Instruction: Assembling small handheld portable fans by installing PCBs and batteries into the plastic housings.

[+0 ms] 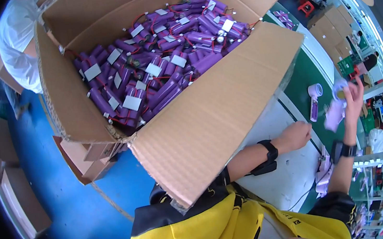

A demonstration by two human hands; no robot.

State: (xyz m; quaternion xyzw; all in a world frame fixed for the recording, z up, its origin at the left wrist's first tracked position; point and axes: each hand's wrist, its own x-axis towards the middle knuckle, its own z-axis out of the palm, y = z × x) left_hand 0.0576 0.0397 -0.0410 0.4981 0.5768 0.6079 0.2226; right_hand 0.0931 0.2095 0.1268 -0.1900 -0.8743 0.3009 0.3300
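Lavender roll [336, 87], looks like tape, is up in the air over the right side of the worktop [298, 81], and the right hand [353, 98] has it: grip closed on the roll, a finger or two poking up. A pale lavender piece [334, 116] hangs just below it, too blurred to make out. The left hand [298, 135] is beside it, lower down, grip curled in narrow; can't tell if anything's tucked inside. Both wrists have black bands on.

Right by the hands on the green surface there's a single purple battery pack [314, 110] with another pale roll [315, 90] at its far end. More lavender pieces [324, 174] lie near the right forearm.

The real space hog is the big cardboard box [67, 111] on the left, loaded with purple cells [163, 91], red wires and white pads all jumbled. Its near flap [224, 110] sticks out toward the person, covering part of the worktop and some of the left arm.

Past the box, more purple packs [283, 19] sit on the green. Farther right: stacked cartons [332, 28], red stools [306, 7] and seated workers. Someone in a white top [19, 40] is beyond the box's left side, over blue floor [42, 163].
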